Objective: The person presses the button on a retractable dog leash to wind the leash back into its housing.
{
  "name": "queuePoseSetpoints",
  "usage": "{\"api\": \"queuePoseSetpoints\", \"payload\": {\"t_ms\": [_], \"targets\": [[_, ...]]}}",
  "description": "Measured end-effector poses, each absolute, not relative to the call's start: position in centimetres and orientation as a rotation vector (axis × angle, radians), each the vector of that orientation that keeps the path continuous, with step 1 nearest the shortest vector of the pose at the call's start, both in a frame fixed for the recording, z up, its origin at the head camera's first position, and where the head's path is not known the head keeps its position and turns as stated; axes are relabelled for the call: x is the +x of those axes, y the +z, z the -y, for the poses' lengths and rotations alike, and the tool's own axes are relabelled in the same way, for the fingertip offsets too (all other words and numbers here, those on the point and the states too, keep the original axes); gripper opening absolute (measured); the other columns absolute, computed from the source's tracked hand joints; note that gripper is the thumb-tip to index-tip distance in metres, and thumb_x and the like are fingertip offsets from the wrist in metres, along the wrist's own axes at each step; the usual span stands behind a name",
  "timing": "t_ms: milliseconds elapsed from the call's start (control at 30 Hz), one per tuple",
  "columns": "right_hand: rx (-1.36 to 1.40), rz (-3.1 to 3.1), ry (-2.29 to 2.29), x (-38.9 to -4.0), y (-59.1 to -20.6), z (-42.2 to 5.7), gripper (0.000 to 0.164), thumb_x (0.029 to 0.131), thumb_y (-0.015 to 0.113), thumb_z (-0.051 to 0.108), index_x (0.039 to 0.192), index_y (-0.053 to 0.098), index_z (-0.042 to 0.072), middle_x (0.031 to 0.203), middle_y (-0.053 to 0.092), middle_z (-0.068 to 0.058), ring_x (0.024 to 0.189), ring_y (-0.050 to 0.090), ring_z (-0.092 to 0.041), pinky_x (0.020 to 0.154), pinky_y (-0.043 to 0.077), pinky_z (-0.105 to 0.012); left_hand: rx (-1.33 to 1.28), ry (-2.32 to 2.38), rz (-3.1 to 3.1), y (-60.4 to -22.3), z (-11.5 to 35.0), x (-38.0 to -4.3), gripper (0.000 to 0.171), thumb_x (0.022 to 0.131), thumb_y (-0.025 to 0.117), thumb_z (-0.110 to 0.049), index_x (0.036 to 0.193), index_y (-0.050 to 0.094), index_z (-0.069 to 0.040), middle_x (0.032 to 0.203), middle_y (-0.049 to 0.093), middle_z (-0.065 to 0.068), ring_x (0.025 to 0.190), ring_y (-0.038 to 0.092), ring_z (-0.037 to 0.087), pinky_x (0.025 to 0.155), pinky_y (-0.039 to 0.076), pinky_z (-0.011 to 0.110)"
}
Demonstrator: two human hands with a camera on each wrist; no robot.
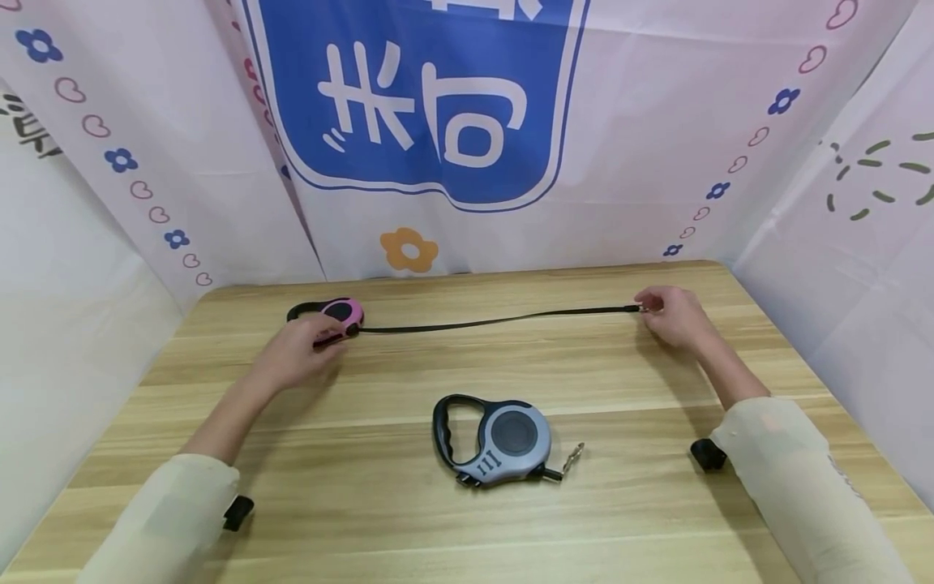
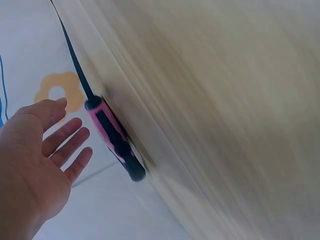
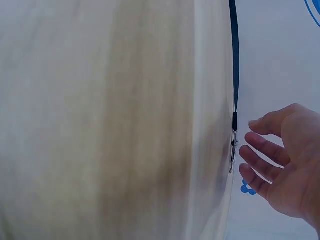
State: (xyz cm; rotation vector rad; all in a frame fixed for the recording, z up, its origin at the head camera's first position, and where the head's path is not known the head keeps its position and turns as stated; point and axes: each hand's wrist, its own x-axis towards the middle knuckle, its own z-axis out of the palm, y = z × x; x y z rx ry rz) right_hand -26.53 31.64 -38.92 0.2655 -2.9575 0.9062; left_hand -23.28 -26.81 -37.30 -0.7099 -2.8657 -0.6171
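Sleeves: nearest us, a pale left sleeve [image 1: 156, 519] and a pale right sleeve [image 1: 803, 478] flank the grey reel, a small black device at each cuff.
Grey reel: our landmark [image 1: 515, 432] lies flat on the wood-grain table [image 1: 401, 535], its black looped handle to the left and its metal clip [image 1: 574, 459] to the right.
Left hand: beyond the grey reel and to its left, we see the left hand [image 1: 295, 353] with fingers loosely spread, just beside the pink reel.
Right hand: beyond the grey reel and to its right, the right hand [image 1: 674, 316] has its fingers parted beside the strap's end clip [image 3: 233, 145]; we can't quite tell whether a fingertip brushes it.
Pink reel: left of and beyond the grey reel, the pink reel [image 1: 352, 312] sits at the left hand's fingertips.
Black strap: stretched beyond the grey reel, the black strap [image 1: 467, 324] runs from the pink reel towards the right hand.
Backdrop: farthest behind the grey reel hangs a printed white cloth [image 1: 620, 203].
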Motion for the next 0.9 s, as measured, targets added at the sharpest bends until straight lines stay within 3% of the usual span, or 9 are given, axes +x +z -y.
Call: {"api": "queuePoseSetpoints", "payload": {"t_ms": [367,567,733,900], "targets": [[0.268,2.977,0.862,-27.2,-38.7,-32.2,0.037,0.092,0.062,0.000,0.127,0.062,-0.011,0.129,0.063,-0.033,0.119,0.058,-0.051,0.105,0.044,-0.062,-0.562,-0.539,3.013,-37.2,30.0,-23.8,0.044,0.093,0.072,-0.006,0.131,0.060,0.011,0.133,0.058,0.037,0.116,0.059,0.054,0.101,0.044,0.068],[0.244,3.007,0.832,-27.2,-38.7,-32.5,0.038,0.092,0.061,0.002,0.129,0.062,-0.009,0.132,0.060,-0.034,0.125,0.053,-0.053,0.108,0.039,-0.065,-0.600,-0.543,3.035,-37.6,31.0,-24.3,0.052,0.092,0.073,-0.006,0.135,0.054,0.015,0.135,0.057,0.037,0.126,0.051,0.059,0.109,0.037,0.068],[0.233,3.016,0.820,-27.5,-38.9,-32.6,0.039,0.091,0.060,0.001,0.129,0.062,-0.008,0.133,0.059,-0.035,0.123,0.056,-0.053,0.105,0.043,-0.065,-0.578,-0.500,3.082,-38.1,31.6,-24.5,0.063,0.091,0.076,-0.011,0.141,0.048,0.016,0.139,0.052,0.040,0.127,0.048,0.061,0.110,0.035,0.069],[0.252,3.019,0.792,-27.5,-39.2,-32.7,0.038,0.092,0.060,0.001,0.129,0.063,-0.009,0.130,0.061,-0.036,0.120,0.058,-0.052,0.104,0.044,-0.064,-0.589,-0.459,3.087,-38.3,31.9,-24.8,0.058,0.091,0.076,-0.012,0.136,0.053,0.017,0.134,0.055,0.040,0.125,0.050,0.061,0.108,0.036,0.070]]}}
